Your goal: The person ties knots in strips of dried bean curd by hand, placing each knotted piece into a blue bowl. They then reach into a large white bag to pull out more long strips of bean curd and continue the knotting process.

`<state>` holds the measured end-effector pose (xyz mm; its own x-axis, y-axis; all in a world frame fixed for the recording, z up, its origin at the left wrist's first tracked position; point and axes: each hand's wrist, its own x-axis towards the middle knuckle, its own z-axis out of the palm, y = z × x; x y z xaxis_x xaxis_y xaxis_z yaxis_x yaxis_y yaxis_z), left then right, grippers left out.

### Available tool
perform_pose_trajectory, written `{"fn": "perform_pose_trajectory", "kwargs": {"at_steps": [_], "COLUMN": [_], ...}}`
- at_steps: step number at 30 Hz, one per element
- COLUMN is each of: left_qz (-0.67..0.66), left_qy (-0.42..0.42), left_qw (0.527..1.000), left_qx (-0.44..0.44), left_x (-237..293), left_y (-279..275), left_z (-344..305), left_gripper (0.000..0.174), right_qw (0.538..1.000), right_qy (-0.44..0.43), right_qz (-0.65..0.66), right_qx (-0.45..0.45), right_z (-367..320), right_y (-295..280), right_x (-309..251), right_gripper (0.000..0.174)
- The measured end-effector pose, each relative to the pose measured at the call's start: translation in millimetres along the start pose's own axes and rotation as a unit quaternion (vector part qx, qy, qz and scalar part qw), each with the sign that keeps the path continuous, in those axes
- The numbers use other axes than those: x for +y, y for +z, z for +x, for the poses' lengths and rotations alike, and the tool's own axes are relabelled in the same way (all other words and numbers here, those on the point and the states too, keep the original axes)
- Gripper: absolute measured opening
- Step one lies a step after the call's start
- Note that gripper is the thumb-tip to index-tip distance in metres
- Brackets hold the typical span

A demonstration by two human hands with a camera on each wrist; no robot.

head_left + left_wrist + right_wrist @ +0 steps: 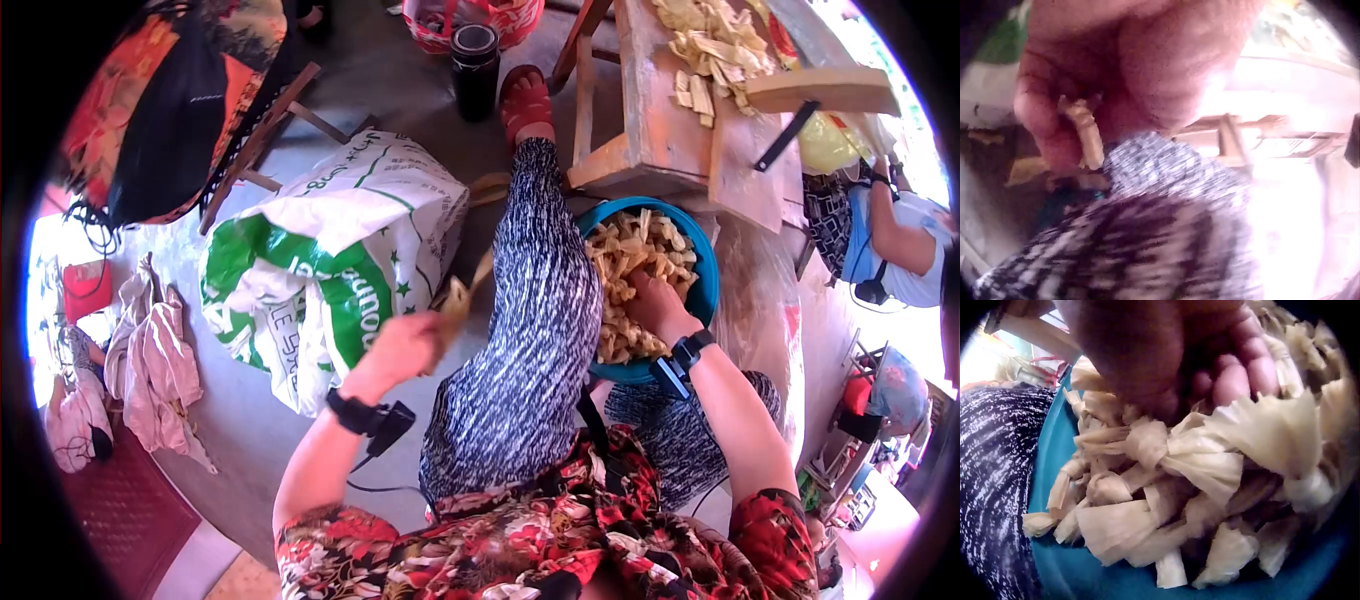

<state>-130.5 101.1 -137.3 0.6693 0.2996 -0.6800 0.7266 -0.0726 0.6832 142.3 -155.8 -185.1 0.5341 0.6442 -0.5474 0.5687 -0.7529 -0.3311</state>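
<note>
My left hand [400, 350] is raised over the floor, left of the patterned trouser leg, its fingers closed round a tan dried strip [455, 308]. From the left wrist, a pale end of the strip [1090, 140] sticks out between the fingers. My right hand [655, 302] reaches down into a blue basin [706, 250] heaped with knotted pieces of dried leaf or husk [625, 240]. In the right wrist view, its bent fingers [1232, 381] lie among the knotted pieces [1147, 447]; I cannot tell whether they grip one.
A white and green sack [340, 260] lies on the floor at left. Ahead stand a black tumbler [475, 70] and a red and white bag [430, 28]. A wooden bench [670, 130] at upper right bears loose dried strips [715, 45]. Another person [900, 235] sits at far right.
</note>
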Motion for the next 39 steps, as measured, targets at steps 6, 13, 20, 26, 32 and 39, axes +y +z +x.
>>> {"fn": "perform_pose_trajectory", "kwargs": {"at_steps": [6,13,20,26,32,39], "left_qz": [-0.144,-0.220,-0.235,0.118,0.306,0.231], "left_qy": [0.009,0.245,0.384,0.403,0.406,0.255], "left_qw": [0.986,0.918,0.872,0.903,0.852,0.875], "left_qx": [0.086,0.219,0.192,0.097,0.124,0.340], "left_x": [51,42,121,192,188,90], "left_y": [-35,-32,-32,-1,14,-53], "left_z": [-54,-63,-183,-248,-203,-114], "left_gripper": [0.014,0.026,0.026,0.016,0.012,0.011], "right_qw": [0.999,0.976,0.892,0.742,0.651,0.528], "right_qy": [0.004,-0.105,-0.305,-0.477,-0.447,-0.391], "right_qz": [0.044,0.085,0.202,0.457,0.597,0.607], "right_qx": [0.006,0.171,0.263,0.115,0.141,0.448], "right_z": [-38,-104,-176,-223,-224,-279], "right_y": [-36,-63,-103,-130,-133,-251], "right_x": [-20,-29,-123,-204,-188,25], "right_gripper": [0.031,0.016,0.025,0.055,0.026,0.029]}}
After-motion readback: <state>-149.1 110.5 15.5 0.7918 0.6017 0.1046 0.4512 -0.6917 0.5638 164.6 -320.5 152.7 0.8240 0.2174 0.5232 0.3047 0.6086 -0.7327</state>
